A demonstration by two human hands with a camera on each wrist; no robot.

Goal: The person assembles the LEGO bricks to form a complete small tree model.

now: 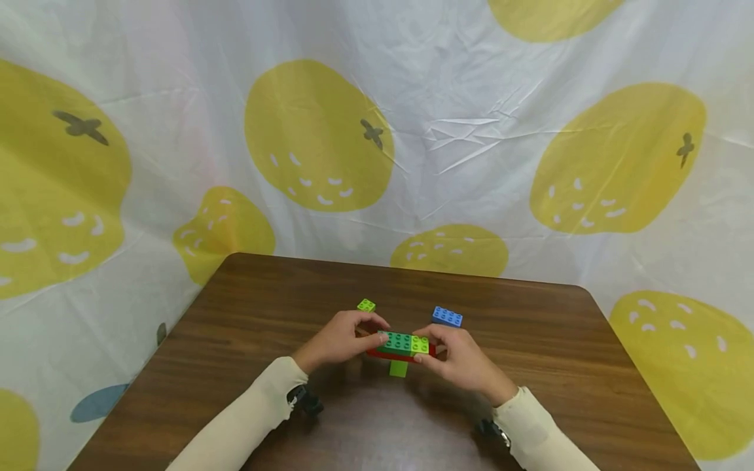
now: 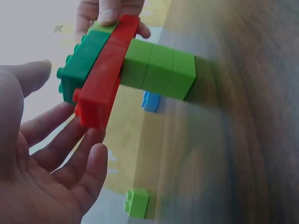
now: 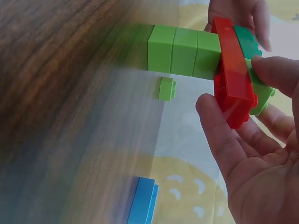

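A tower of toy building bricks stands on the table. Its column of stacked light green bricks (image 2: 159,70) carries a long red brick (image 3: 233,65) laid crosswise. On top of the red one sit a dark green brick (image 1: 396,342) and, at its right end, a small light green brick (image 1: 420,345). My right hand (image 1: 468,360) pinches that small brick, thumb against its near side and fingers behind. At the other end my left hand (image 1: 338,340) is spread around the dark green brick, its thumb a little apart from it in the left wrist view, fingers loosely extended.
Behind the tower, a loose light green brick (image 1: 366,305) lies on the left and a blue brick (image 1: 447,316) on the right. The brown wooden table (image 1: 265,294) ends at a hanging cloth (image 1: 459,131) printed with yellow fruit.
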